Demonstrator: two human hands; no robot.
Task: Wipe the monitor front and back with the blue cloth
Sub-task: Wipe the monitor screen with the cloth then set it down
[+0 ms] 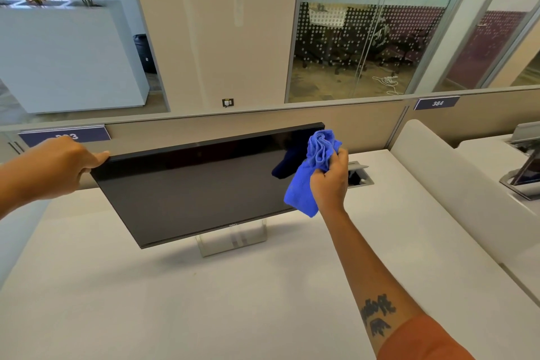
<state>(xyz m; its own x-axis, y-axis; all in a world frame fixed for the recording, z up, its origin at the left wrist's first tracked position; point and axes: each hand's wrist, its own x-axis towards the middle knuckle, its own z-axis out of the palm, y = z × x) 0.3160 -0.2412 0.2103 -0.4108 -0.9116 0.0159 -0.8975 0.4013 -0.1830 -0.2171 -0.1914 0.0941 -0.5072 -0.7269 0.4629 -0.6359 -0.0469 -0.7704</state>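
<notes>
White bench [204,316] carries the monitor [190,193] on its stand, screen dark and tilted. Right hand [330,181]: grip curled tight round the bunched blue cloth [312,172], at the screen's right edge. Left hand [62,166]: fingers curled over the top-left corner. Beyond: partition, glass-walled room.

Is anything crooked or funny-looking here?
Yes, the monitor sits crooked: its left side hangs lower than its right, though its stand sits flat on the desk. The left hand holds its top left corner, and the right hand grips the cloth at its right edge. Nothing looks spilled or broken.
</notes>
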